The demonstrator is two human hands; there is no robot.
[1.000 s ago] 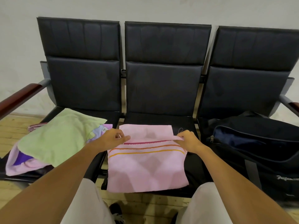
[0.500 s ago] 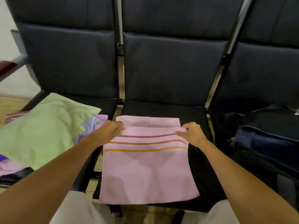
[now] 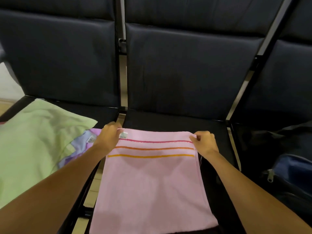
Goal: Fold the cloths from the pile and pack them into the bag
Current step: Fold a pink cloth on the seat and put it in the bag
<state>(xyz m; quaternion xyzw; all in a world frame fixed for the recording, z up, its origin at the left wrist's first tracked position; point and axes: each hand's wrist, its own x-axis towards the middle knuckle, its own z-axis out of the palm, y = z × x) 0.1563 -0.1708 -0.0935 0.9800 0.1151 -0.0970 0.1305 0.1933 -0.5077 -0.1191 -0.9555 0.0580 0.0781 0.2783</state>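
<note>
A pink cloth (image 3: 152, 186) with three stripes, red, orange and yellow, lies folded on the middle seat. My left hand (image 3: 108, 137) pinches its far left corner beside a small label. My right hand (image 3: 205, 142) pinches the far right corner. The pile (image 3: 33, 146) sits on the left seat, a light green cloth on top with purple and lilac cloths under it. The dark bag (image 3: 290, 174) rests on the right seat, its zip open; most of it is cut off by the frame's right edge.
Three black padded seats stand in a row with metal frame bars between them (image 3: 122, 68). Pale floor shows through the gap between the left and middle seats (image 3: 94, 183). My knees are below the frame.
Both hands carried the cloth's upper layer away from me until its edge reached the far edge. The camera came closer and tilted down.
</note>
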